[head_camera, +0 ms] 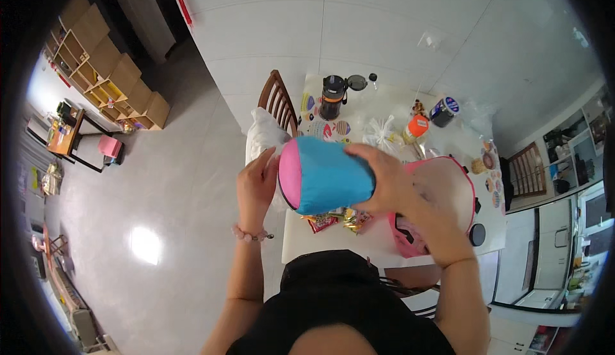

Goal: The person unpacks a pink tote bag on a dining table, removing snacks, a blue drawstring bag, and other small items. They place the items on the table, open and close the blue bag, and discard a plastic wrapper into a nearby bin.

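Observation:
A plump blue fabric pouch (331, 175) with a pink end panel (290, 176) is held up above the front of the table. My right hand (387, 177) grips its right end, thumb and fingers spread around it. At the pink end is my left hand (255, 184), thumb and forefinger close together; whether they pinch anything is hidden. A beaded bracelet (251, 234) circles my left wrist. Below the pouch lie several small snack packets (338, 219). Under my right forearm sits a pink-edged mesh bag (444, 182), partly covered by the arm.
The white table (307, 244) meets the wall at the back. On it stand a dark water bottle (331, 99) with its lid open, an orange-lidded jar (416, 128), a dark jar (443, 112) and a knotted plastic bag (382, 131). A wooden chair (277, 100) is at the left edge.

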